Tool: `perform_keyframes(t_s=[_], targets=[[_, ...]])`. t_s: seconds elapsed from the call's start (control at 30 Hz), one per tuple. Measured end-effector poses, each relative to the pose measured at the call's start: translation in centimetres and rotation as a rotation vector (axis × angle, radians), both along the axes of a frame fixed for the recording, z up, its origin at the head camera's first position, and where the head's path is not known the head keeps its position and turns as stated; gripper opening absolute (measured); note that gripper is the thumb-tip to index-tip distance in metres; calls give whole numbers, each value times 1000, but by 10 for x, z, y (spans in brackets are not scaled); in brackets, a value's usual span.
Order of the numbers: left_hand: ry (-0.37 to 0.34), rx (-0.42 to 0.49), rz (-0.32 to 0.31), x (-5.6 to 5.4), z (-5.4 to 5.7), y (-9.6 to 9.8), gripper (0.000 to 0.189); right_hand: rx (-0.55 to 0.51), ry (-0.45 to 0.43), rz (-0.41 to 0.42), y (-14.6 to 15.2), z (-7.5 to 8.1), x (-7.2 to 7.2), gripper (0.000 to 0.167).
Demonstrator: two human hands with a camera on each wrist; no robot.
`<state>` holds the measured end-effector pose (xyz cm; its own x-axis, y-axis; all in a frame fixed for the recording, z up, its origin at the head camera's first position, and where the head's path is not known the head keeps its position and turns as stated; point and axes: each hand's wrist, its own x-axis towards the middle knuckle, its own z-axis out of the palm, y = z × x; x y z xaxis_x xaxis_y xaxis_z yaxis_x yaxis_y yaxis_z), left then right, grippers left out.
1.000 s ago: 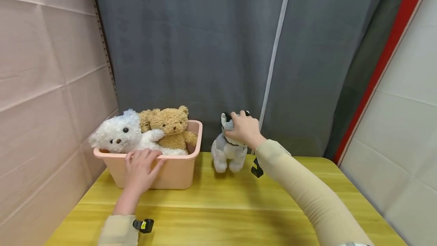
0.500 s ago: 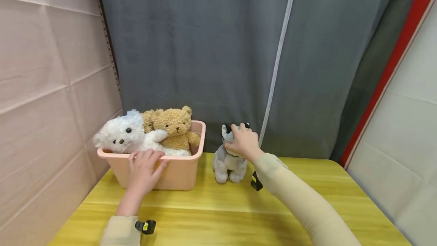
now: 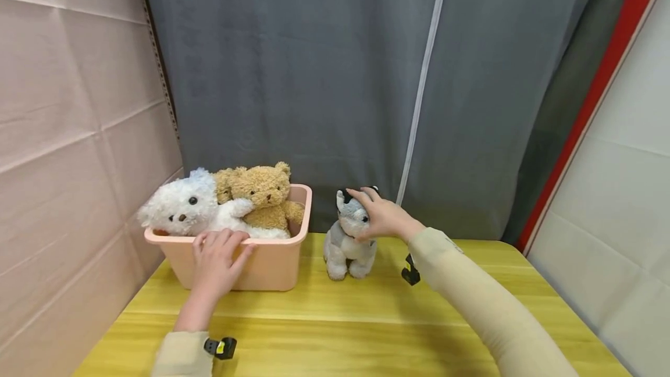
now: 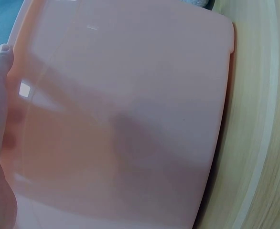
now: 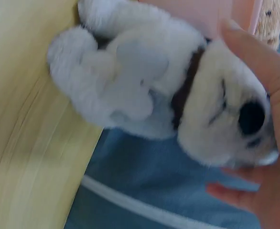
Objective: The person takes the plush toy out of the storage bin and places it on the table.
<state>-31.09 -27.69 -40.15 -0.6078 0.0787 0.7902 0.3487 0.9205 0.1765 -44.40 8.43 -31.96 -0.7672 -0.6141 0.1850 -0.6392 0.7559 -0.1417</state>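
A grey-and-white plush husky point(image 3: 349, 246) with a dark collar sits upright on the table, right of the bin. My right hand point(image 3: 382, 215) is around its head, fingers near the black-tipped ears and thumb by the cheek. In the right wrist view, thumb and fingers are spread wide on either side of the dog's muzzle point(image 5: 231, 112), with curtain showing between the lower fingers and the head. My left hand point(image 3: 217, 258) holds the front rim of a pink plastic bin point(image 3: 274, 263), fingers hooked over it and thumb outside; the fingertips are hidden inside.
Inside the bin lie a white plush bear point(image 3: 180, 205) and a tan teddy bear point(image 3: 264, 191), with more tan plush beside it. A yellow wooden table point(image 3: 314, 330) carries everything. A grey curtain point(image 3: 303, 74) hangs behind, with pale cloth walls point(image 3: 68, 162) at the sides.
The plush husky has come down onto the table. My right hand has then shifted right and spread on its head, uncovering more of the dog's face. The left hand stays at the rim.
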Motion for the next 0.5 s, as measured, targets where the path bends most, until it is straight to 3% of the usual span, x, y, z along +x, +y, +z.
perform_keyframes(t_s=[0.17, 0.5], targets=[[7, -1, 1, 0, 0, -2, 24, -33, -25, 53, 6, -6, -3, 117], [1, -8, 0, -1, -1, -1, 23, -31, 150, -42, -11, -19, -3, 104]])
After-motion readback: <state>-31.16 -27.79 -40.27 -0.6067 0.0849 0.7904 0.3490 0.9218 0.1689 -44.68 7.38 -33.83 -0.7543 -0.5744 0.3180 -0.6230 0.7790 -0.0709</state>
